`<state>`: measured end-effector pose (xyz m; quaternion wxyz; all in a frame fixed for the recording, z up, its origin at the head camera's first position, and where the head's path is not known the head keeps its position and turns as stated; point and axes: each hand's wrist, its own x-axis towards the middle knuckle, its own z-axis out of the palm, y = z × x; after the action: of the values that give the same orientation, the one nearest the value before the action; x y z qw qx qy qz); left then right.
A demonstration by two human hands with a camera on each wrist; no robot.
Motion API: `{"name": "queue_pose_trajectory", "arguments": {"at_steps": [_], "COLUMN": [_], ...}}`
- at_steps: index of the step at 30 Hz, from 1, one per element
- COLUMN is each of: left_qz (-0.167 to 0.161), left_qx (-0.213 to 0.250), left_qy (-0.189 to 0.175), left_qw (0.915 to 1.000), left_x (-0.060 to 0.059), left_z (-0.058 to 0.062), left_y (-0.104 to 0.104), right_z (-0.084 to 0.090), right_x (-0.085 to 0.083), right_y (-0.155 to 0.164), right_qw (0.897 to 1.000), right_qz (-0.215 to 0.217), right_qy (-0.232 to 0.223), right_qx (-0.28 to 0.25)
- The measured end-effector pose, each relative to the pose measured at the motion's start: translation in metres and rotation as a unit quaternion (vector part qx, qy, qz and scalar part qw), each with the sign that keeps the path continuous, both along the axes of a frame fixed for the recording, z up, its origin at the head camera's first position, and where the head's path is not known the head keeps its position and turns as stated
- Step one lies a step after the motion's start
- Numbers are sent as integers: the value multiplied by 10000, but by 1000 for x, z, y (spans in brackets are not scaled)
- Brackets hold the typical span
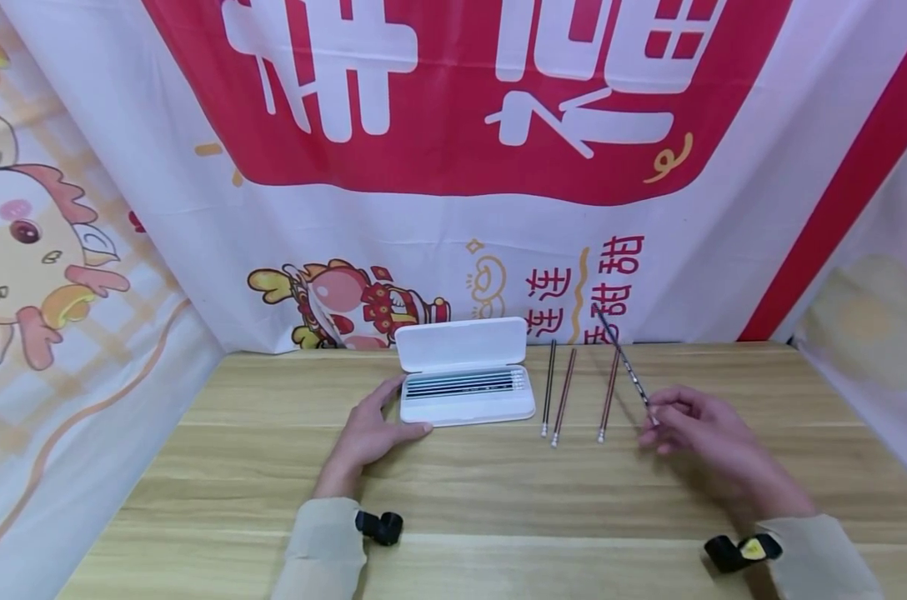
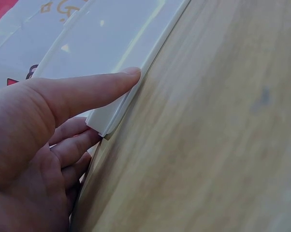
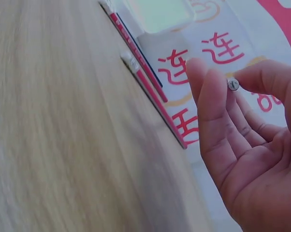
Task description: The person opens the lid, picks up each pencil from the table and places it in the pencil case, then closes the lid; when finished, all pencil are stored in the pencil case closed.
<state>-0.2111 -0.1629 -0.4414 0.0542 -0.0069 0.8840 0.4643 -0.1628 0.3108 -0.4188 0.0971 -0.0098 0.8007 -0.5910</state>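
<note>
A white pencil case lies with its lid raised at the back of the wooden table. Inside it several dark pencils lie side by side. My left hand holds the case's left end, thumb along the front edge and fingers around the side. My right hand pinches a dark patterned pencil near its eraser end, the shaft slanting up and away to the left. In the right wrist view that pencil's round end shows between thumb and fingertips.
Between the case and my right hand lie a black pencil and two red pencils, one on the left and one on the right. A printed cloth hangs behind the table's back edge.
</note>
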Motion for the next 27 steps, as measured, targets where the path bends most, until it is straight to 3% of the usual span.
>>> {"name": "queue_pose_trajectory", "arguments": {"at_steps": [6,16,27], "left_qz": [1,-1,23], "left_qx": [-17,-2,-12], "left_qy": [-33,-27,-60], "left_qw": [10000,10000,10000], "left_x": [0,0,-1], "left_z": [1,2,0], "left_y": [-1,-2,-1], "right_z": [6,9,21], "right_x": [1,-5,-38], "right_y": [-10,-39,-80], "right_qw": [9993,9970,9826], "right_qz": [190,-203,-18], "right_qy": [272,176,908], "right_qx": [159,732,1623]}}
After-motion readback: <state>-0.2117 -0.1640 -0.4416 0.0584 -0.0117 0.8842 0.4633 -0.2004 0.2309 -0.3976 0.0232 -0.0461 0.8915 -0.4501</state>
